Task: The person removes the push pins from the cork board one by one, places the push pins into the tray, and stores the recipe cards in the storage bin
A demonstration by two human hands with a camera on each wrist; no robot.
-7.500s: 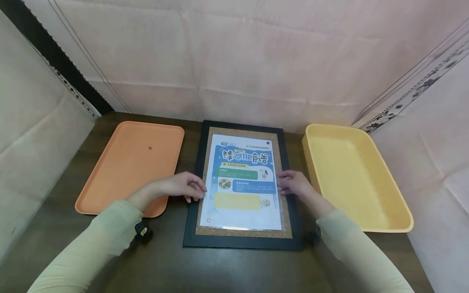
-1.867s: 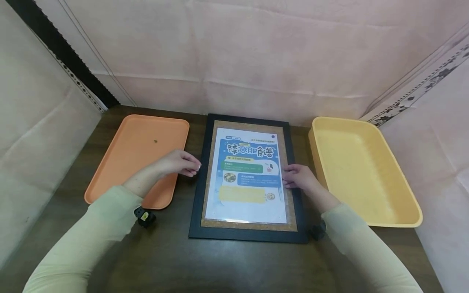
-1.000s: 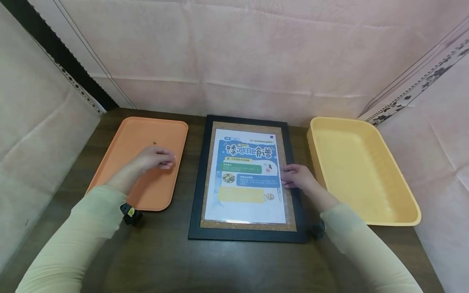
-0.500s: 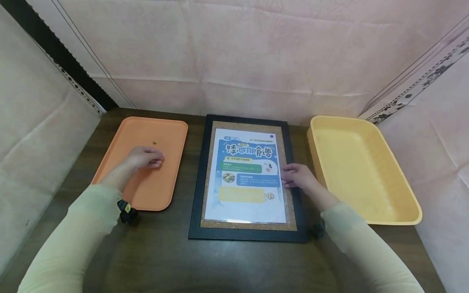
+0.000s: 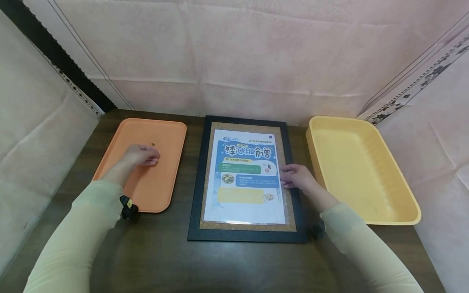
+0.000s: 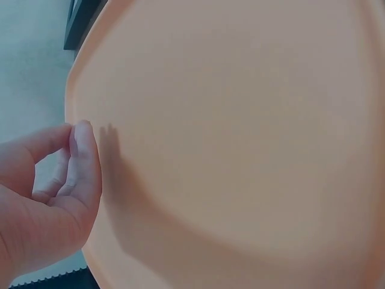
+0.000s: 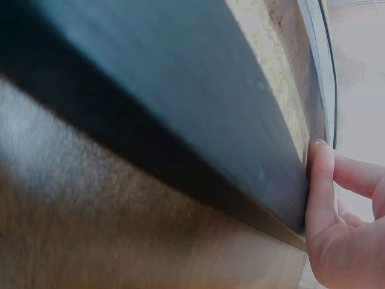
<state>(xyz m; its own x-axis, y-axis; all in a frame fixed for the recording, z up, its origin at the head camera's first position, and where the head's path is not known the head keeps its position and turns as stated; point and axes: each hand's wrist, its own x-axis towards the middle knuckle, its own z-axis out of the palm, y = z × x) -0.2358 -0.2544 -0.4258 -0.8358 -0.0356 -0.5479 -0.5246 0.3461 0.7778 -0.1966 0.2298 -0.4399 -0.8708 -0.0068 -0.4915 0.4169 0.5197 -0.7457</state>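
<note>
Poster (image 5: 244,177) on corkboard (image 5: 290,221) is being touched by R hand (image 5: 297,177) (pinch/press? can't tell); L hand (image 5: 140,155) is being held fingertips-together over tray (image 5: 157,195). Poster might be getting skewed if R hand's bumped tbh.

From above, the head view is looking forward and down across the table (image 5: 227,266). Much nearer, the left wrist view is facing the orange tray (image 5: 155,189); the right, also near, is peering low along the black frame (image 5: 249,236). Both are also showing in the head view.
</note>
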